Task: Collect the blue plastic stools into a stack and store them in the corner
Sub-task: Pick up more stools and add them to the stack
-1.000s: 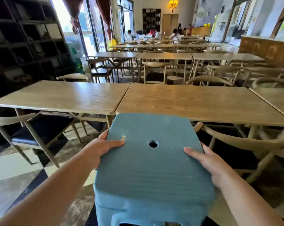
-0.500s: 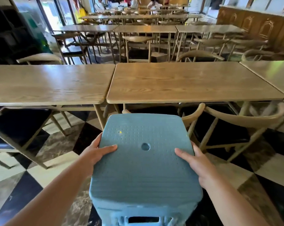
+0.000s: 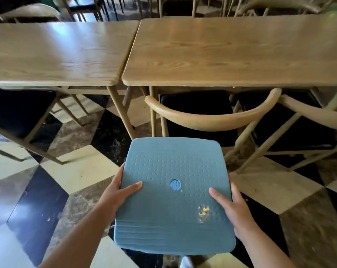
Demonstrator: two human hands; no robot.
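The person held a blue stool [image 3: 173,196] by its seat, above the checkered floor [image 3: 80,171]. The left hand [image 3: 116,192] grasped the seat's left edge, thumb lying on top and fingers curled under. The right hand [image 3: 231,205] grasped the right edge the same way. Through the seat's centre hole showed a dotted blue surface. Just beyond the stool stood a wooden chair [image 3: 212,118], pushed under a wooden table [image 3: 231,55].
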